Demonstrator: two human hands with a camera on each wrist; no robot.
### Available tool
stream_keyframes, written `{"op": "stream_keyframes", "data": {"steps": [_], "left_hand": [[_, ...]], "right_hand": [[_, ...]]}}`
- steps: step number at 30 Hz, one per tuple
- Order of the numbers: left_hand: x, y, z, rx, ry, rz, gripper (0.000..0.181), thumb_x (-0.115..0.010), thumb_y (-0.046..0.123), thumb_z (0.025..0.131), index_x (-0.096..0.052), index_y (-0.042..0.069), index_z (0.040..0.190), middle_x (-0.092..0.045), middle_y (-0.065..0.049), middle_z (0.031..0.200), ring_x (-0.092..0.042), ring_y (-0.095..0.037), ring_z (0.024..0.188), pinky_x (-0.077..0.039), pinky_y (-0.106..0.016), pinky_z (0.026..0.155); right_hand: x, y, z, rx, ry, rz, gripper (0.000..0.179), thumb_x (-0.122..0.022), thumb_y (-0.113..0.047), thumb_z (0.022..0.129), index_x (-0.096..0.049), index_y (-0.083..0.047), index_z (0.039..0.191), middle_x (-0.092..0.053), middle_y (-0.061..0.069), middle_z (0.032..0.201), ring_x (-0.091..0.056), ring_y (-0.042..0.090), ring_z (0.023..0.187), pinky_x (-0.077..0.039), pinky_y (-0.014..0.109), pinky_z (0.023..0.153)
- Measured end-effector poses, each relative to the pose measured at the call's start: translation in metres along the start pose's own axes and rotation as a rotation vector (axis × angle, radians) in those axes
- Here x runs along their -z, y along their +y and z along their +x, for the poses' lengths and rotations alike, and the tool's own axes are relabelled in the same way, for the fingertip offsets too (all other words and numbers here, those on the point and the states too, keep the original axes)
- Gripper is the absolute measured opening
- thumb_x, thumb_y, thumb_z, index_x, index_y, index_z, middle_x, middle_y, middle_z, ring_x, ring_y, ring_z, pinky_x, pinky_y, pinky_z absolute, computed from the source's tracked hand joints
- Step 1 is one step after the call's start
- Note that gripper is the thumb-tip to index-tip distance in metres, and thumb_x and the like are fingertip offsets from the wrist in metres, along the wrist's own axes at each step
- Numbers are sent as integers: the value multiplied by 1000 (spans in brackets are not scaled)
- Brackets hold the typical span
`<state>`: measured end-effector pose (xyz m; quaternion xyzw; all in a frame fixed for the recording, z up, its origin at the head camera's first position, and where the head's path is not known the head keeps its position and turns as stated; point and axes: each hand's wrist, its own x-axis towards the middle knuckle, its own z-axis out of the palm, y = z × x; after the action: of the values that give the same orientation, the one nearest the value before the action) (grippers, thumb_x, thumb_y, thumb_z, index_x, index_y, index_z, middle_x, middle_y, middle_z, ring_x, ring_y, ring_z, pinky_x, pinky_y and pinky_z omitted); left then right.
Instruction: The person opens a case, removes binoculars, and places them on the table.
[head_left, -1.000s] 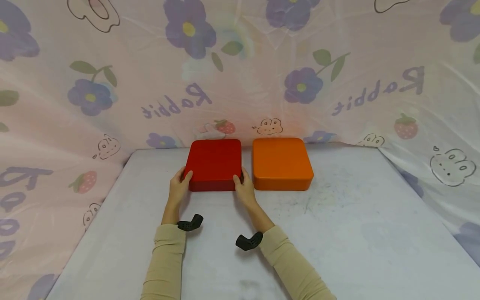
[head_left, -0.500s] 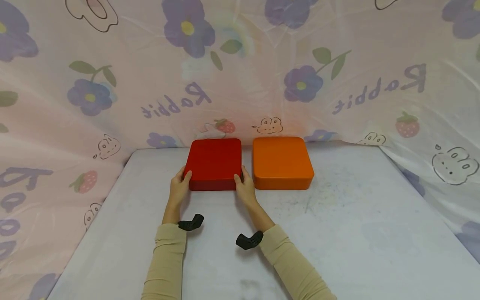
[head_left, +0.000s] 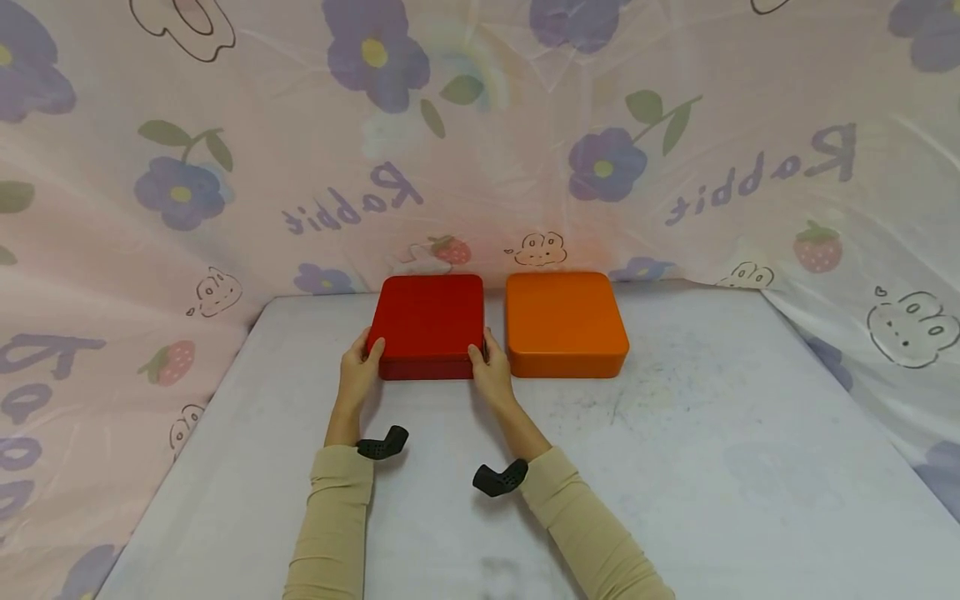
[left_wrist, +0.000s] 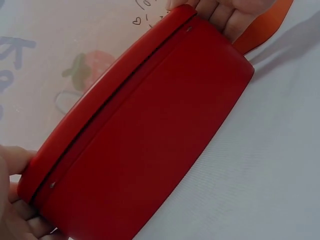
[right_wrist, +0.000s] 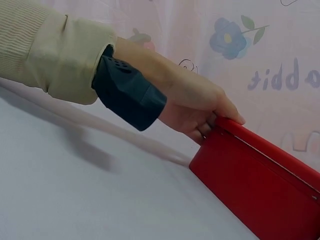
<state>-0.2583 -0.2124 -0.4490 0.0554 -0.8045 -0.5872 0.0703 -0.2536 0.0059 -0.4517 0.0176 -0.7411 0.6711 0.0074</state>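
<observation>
A red square box point(head_left: 429, 315) with rounded corners sits at the back of the white table point(head_left: 675, 467). A dark seam under its lid point(left_wrist: 115, 92) runs along the front in the left wrist view. My left hand point(head_left: 359, 371) grips the left side, thumb at the front left corner and fingers curled around the side. On the opposite side my right hand point(head_left: 491, 375) holds the box the same way. The left hand point(right_wrist: 192, 102) shows from across in the right wrist view, thumb over the lid's edge. Parts of the fingers are hidden by the box.
An orange square box point(head_left: 566, 317) stands close to the right of the red one. A patterned cloth point(head_left: 480, 150) hangs right behind both boxes and along the table's sides. Each wrist carries a black camera mount point(head_left: 501, 478).
</observation>
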Motion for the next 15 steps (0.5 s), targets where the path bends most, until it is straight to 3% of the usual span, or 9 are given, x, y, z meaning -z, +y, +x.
{"op": "stream_keyframes", "data": {"steps": [10, 15], "left_hand": [[1, 2, -1, -28, 19, -28, 56, -47, 21, 102, -28, -1, 150, -31, -20, 157, -32, -31, 146, -27, -44, 122], [3, 5, -1, -39, 34, -41, 56, -47, 21, 102, -29, -2, 149, -32, -20, 156, -34, -32, 145, -28, -44, 121]], "right_hand": [[1, -2, 0, 16, -9, 28, 57, -44, -13, 102, -21, 4, 151, -19, 19, 161, -19, 32, 151, -20, 45, 124], [1, 1, 0, 80, -4, 46, 59, -47, -22, 102, -25, 2, 150, -24, 22, 159, -23, 33, 149, -24, 43, 123]]}}
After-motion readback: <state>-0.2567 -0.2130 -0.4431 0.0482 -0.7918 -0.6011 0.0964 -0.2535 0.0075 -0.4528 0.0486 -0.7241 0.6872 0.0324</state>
